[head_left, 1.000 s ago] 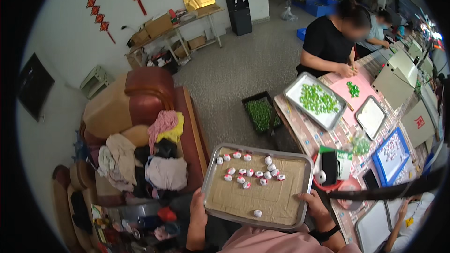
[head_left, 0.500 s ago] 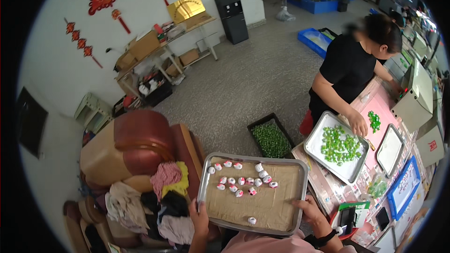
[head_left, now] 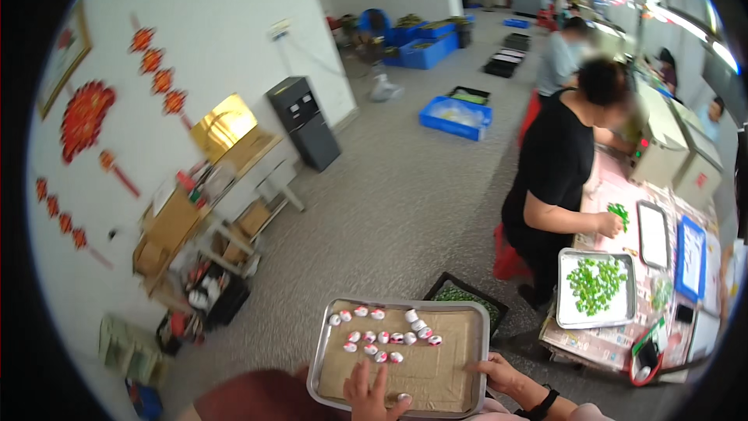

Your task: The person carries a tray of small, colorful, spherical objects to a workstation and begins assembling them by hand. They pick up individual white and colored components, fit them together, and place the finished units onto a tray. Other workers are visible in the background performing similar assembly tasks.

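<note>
"What are your hands doing?"

"My right fingers (head_left: 492, 368) clasp the right rim of the metal tray (head_left: 485, 335), thumb on top. My left fingers (head_left: 379, 382) are spread and loose over its near left part, grasping nothing I can see."

"And what can't you make out?"

"Whether my left fingertips touch the tan lining. One of the small white balls with red marks (head_left: 403, 398) lies just beside that hand, and I can't tell whether they touch. My hand hides part of the tray's near edge; the picture's lower edge cuts off my left wrist. The other balls sit in plain sight on the far half, in loose rows, some touching. Beyond the far right corner, the tray hides part of a black crate (head_left: 497, 316) of green pieces."

"Where are the edges, and the room?"

"The tray is in front of me, at the bottom of the view. Its left and far rims show clear. Inside, the near right part of the lining is bare. Grey floor (head_left: 374, 218) lies open ahead and to the left. On the right, the crate comes first, then the corner of the bench (head_left: 565, 337), where a person in black (head_left: 557, 140) works."
</note>
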Action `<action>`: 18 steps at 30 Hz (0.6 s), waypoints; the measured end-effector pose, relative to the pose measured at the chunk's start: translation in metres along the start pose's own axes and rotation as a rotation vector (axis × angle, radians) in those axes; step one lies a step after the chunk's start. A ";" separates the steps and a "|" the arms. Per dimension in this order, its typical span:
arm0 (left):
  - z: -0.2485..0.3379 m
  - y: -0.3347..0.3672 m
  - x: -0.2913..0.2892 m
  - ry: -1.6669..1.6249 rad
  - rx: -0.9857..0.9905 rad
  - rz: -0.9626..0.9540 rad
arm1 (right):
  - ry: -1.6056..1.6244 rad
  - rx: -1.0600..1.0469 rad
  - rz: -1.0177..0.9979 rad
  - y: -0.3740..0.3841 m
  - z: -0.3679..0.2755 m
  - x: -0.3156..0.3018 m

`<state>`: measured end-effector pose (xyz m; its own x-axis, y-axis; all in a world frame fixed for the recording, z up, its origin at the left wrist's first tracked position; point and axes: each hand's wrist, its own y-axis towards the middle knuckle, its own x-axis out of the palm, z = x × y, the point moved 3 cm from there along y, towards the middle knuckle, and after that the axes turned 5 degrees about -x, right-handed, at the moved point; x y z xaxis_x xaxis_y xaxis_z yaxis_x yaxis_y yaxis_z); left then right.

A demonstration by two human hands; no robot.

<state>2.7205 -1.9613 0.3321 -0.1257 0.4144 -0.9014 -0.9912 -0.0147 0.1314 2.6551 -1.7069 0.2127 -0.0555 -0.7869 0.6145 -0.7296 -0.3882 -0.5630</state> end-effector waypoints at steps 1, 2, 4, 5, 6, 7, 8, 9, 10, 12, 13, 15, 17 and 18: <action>-0.008 0.019 -0.004 0.041 0.074 -0.080 | -0.003 0.000 0.006 0.016 0.003 0.010; -0.017 0.038 -0.005 0.085 0.143 -0.146 | -0.015 0.000 0.004 0.032 0.004 0.022; -0.039 0.070 0.007 0.060 0.223 -0.152 | -0.042 -0.031 0.011 0.061 -0.001 0.039; -0.051 0.088 0.011 0.057 0.247 -0.139 | -0.060 -0.040 0.009 0.073 -0.009 0.052; -0.062 0.108 0.015 0.052 0.265 -0.125 | -0.083 -0.044 0.006 0.084 -0.018 0.068; -0.069 0.131 0.016 0.002 0.285 -0.108 | -0.096 -0.057 0.009 0.100 -0.024 0.080; -0.081 0.157 0.021 0.019 0.330 -0.086 | -0.113 -0.067 0.011 0.116 -0.033 0.091; -0.096 0.183 0.029 0.043 0.359 -0.069 | -0.128 -0.060 0.004 0.135 -0.037 0.100; -0.110 0.206 0.034 0.066 0.386 -0.052 | -0.115 -0.048 -0.017 0.161 -0.037 0.105; -0.126 0.260 0.030 0.008 0.393 -0.093 | -0.068 -0.048 -0.033 0.215 -0.033 0.109; -0.140 0.287 0.028 -0.010 0.396 -0.109 | -0.049 -0.041 -0.046 0.240 -0.037 0.119; -0.161 0.346 0.019 -0.035 0.430 -0.120 | -0.094 -0.074 -0.030 0.295 -0.039 0.120; -0.184 0.400 0.012 -0.063 0.470 -0.132 | -0.098 -0.117 -0.013 0.333 -0.061 0.143; -0.193 0.429 0.009 -0.077 0.490 -0.138 | -0.107 -0.135 -0.022 0.351 -0.075 0.154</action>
<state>2.2862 -2.1391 0.3010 0.0262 0.4486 -0.8934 -0.8604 0.4652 0.2083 2.3394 -1.9288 0.1515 0.0289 -0.8286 0.5592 -0.8150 -0.3434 -0.4667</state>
